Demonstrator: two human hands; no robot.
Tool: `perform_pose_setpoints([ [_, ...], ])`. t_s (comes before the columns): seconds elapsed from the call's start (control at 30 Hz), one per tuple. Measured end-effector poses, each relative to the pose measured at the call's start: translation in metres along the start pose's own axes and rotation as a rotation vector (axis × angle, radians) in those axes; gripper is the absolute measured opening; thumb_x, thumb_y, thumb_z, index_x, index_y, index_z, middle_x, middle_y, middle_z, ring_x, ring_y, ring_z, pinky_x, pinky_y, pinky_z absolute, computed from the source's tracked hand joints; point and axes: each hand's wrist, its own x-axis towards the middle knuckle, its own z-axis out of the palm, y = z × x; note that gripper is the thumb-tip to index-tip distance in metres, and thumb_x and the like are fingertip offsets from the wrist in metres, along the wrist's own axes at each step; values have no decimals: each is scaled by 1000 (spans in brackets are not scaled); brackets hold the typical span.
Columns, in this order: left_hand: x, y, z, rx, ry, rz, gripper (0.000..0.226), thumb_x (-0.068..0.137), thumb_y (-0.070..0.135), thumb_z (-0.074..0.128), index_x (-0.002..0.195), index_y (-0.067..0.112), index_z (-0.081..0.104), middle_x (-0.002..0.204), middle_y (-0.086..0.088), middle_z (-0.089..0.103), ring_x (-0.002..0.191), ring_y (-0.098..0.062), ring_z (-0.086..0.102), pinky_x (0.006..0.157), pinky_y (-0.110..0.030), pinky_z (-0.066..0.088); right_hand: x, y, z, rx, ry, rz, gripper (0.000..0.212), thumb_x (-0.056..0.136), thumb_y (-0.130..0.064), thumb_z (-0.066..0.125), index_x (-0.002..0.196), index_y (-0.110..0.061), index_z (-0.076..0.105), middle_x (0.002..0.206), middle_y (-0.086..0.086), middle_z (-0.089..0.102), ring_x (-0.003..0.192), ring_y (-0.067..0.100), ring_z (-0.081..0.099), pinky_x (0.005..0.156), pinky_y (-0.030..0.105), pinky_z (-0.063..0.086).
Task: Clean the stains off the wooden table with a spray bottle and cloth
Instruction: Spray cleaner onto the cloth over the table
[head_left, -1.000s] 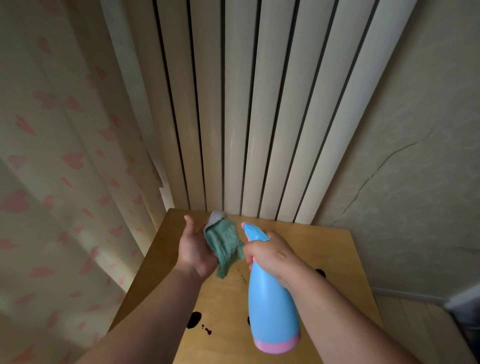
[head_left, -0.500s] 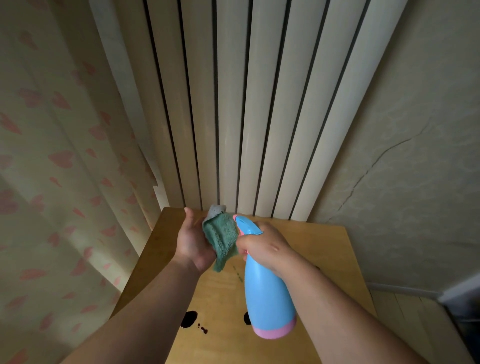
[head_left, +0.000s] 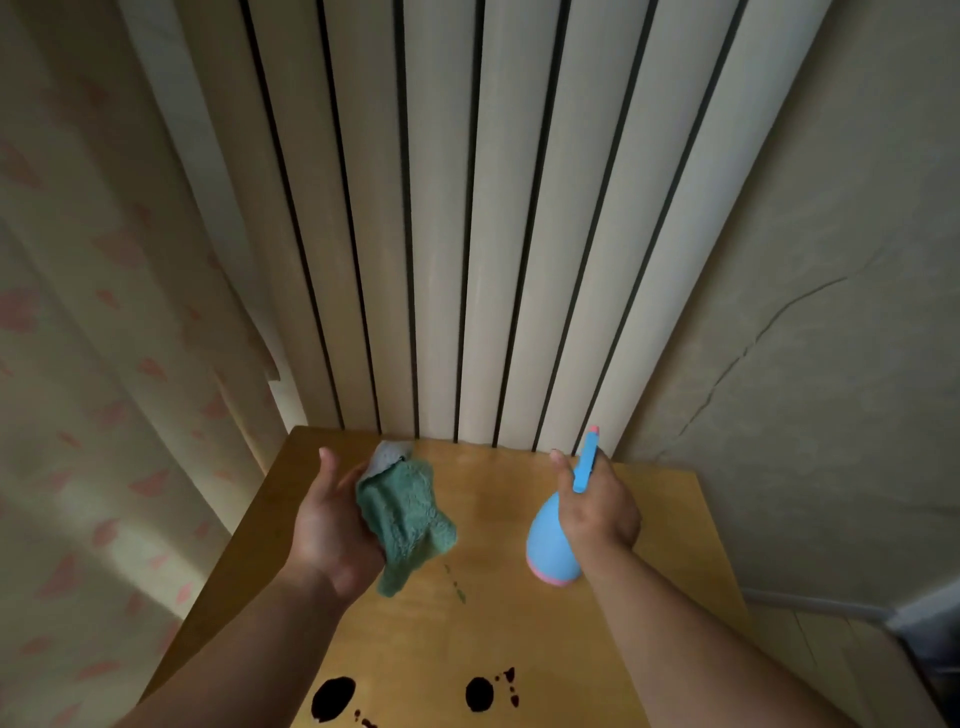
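My left hand (head_left: 327, 525) holds a bunched green cloth (head_left: 405, 519) above the left half of the wooden table (head_left: 660, 525). To its right, my right hand (head_left: 597, 506) grips the neck of a blue spray bottle (head_left: 545, 545) with a pink base, its blue nozzle with a pink tip pointing up and away toward the wall. Two black stains (head_left: 332, 699) (head_left: 479, 693) with small splatters lie on the table near its front edge, between my forearms. A faint greenish streak (head_left: 456, 584) marks the middle of the table.
A tall white ribbed radiator (head_left: 493, 234) stands right behind the table. A curtain with pink hearts (head_left: 93, 415) hangs along the left edge. A cracked wall (head_left: 831, 364) is on the right, with wooden floor (head_left: 841, 660) below it.
My right hand has swung the spray bottle away from the cloth to the right and tipped it more upright. The cloth hand stayed in place. More of the stains shows.
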Motion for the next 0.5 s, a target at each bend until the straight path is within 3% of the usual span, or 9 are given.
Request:
perform_pose_setpoints([
  [0.1,9,-6,-5,19,3,-3,86,86,71,38,139,5,50,133,-26,58,127,-44,51,110,-62,31,38,11,18,55,12,43,61,84,-71,48,133,-35,47,101,4,68,93,32,63,69,30,42],
  [0.3,28,-12,-2,30,22,-16,84,88,71,37,137,5,52,131,-26,59,125,-43,53,109,-61,32,78,5,56,112,-30,34,69,81,-67,58,139,-33,44,105,7,68,97,34,63,79,35,47],
  [0.4,35,-17,2,11,47,-22,85,88,72,37,140,5,50,133,-27,58,127,-44,51,111,-61,30,74,9,71,61,-90,17,60,79,-67,61,121,-24,56,102,6,67,90,31,62,70,31,42],
  [0.5,41,-19,7,20,76,-3,83,90,71,36,138,4,50,131,-26,59,127,-44,52,111,-60,31,65,13,77,50,-121,-21,51,76,-67,64,105,-26,58,89,-1,62,75,24,52,63,29,36],
])
